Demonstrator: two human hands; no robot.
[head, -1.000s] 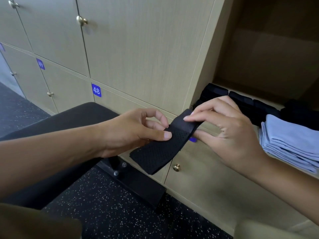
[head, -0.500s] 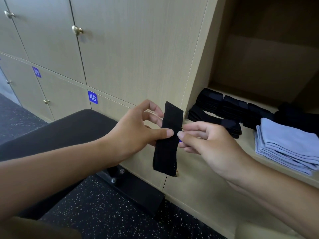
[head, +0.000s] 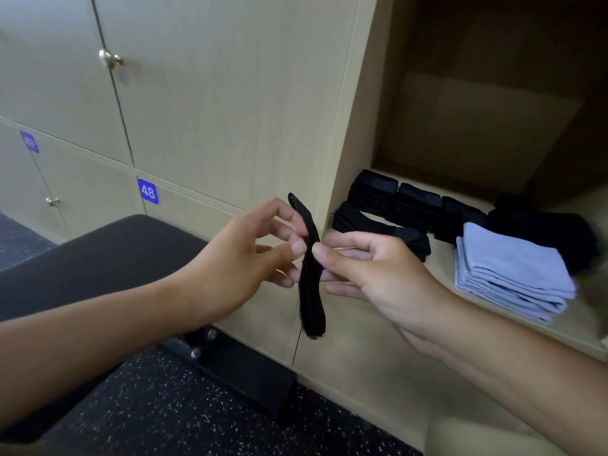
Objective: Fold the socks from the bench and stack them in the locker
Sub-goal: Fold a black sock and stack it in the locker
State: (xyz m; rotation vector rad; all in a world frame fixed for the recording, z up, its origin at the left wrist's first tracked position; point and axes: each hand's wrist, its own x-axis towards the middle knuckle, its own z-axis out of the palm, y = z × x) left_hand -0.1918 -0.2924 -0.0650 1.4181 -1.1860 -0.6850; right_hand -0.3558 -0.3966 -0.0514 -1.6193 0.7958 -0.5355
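Note:
A black sock (head: 311, 291) hangs upright and edge-on between my hands, in front of the locker fronts. My left hand (head: 243, 258) pinches its middle from the left with thumb and fingers. My right hand (head: 368, 274) pinches the same spot from the right. The open locker (head: 477, 126) is to the right; on its shelf lie rows of folded black socks (head: 394, 205) and a stack of folded light-blue socks (head: 510, 268). The dark padded bench (head: 98, 258) lies under my left forearm.
Closed locker doors with brass knobs (head: 110, 59) fill the wall at left, one labelled 48 (head: 147, 191). The bench's black metal foot (head: 237, 366) stands on dark speckled flooring (head: 164, 409). A dark bundle (head: 543, 228) sits at the back right of the shelf.
The sock has turned from flat and face-on to edge-on and upright. Both hands have closed in on its middle, and the view has shifted right toward the open locker.

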